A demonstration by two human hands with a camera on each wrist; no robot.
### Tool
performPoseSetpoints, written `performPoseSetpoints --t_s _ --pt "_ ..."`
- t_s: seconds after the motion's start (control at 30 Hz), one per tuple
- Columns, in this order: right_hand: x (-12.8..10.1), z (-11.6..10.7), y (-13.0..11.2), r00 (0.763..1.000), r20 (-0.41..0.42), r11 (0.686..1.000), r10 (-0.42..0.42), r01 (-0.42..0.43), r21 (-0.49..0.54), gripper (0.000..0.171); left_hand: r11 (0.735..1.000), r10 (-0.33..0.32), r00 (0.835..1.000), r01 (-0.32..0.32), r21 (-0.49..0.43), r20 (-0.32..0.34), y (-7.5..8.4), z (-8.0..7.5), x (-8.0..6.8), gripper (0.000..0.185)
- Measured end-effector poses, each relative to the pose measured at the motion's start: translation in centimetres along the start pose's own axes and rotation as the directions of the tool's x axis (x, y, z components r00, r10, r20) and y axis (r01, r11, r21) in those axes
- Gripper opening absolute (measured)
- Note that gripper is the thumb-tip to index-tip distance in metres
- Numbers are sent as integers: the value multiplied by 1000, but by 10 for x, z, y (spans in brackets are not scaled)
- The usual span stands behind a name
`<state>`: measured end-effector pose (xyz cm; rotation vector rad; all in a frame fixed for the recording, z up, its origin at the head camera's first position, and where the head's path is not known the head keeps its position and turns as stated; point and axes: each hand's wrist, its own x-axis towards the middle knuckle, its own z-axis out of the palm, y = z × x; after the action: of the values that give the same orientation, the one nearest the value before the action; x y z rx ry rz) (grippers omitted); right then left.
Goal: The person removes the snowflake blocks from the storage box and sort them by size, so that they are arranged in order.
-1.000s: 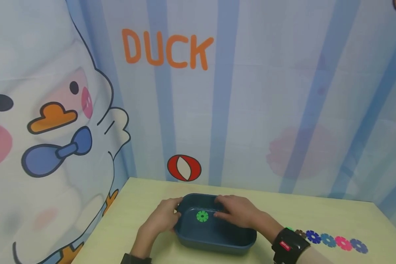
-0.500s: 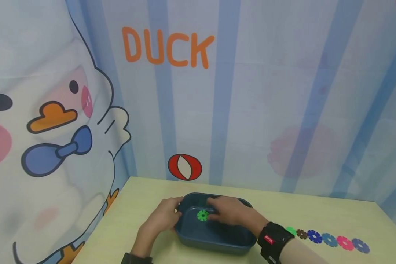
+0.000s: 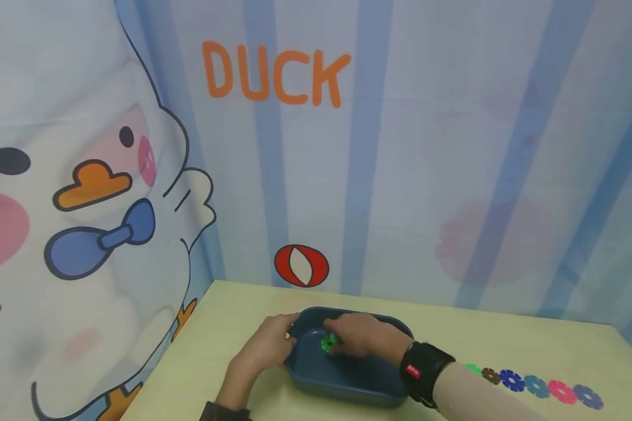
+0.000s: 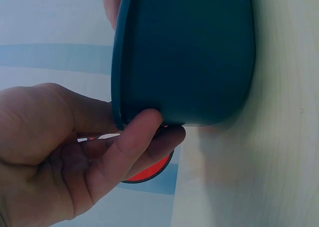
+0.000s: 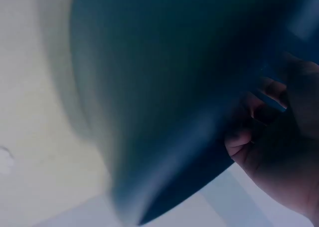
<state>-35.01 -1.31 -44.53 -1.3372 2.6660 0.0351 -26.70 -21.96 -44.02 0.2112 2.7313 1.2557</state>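
A dark blue oblong plastic basin (image 3: 347, 386) stands on the pale table. At its left end my left hand (image 3: 271, 342) grips the rim, and the left wrist view shows fingers (image 4: 132, 142) against the outer wall. Inside the basin is a green notched snowflake disc (image 3: 327, 343). My right hand (image 3: 363, 336) reaches over the basin's right side, thumb and fingers curled at the disc's right edge, pinching it and covering part of it. In the right wrist view my right hand (image 5: 274, 137) shows curled fingers beyond the basin wall (image 5: 149, 77); the disc is hidden there.
Right of the basin, several snowflake discs lie in a row on the table (image 3: 532, 351), among them a brown disc (image 3: 491, 375), a pink disc (image 3: 562, 392) and a green disc (image 3: 473, 368) partly behind the right wrist strap (image 3: 426, 374). A printed duck curtain (image 3: 400, 175) hangs behind.
My right hand has moved left and down from the basin's far rim to the green disc inside. My left hand keeps its hold on the basin. The head view has shifted slightly.
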Motion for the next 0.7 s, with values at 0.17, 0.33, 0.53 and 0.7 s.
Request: performPoseSetpoints --t_s 0.17,0.33,0.53,0.7 --pt "7 -4 -7 1000 23 996 16 -14 -89 34 1000 0 1000 0 12 -5 0 0 0 50" --pt "10 -5 -12 998 62 987 27 -17 -160 31 1000 10 1000 -10 12 -8 1 0 1 49" --pt "11 -1 -12 998 56 986 31 -21 -166 25 1000 -8 1000 8 26 -14 2 0 2 51" --pt "11 5 -15 999 16 979 32 -28 -204 23 1000 -18 1000 18 18 -9 0 0 1 50"
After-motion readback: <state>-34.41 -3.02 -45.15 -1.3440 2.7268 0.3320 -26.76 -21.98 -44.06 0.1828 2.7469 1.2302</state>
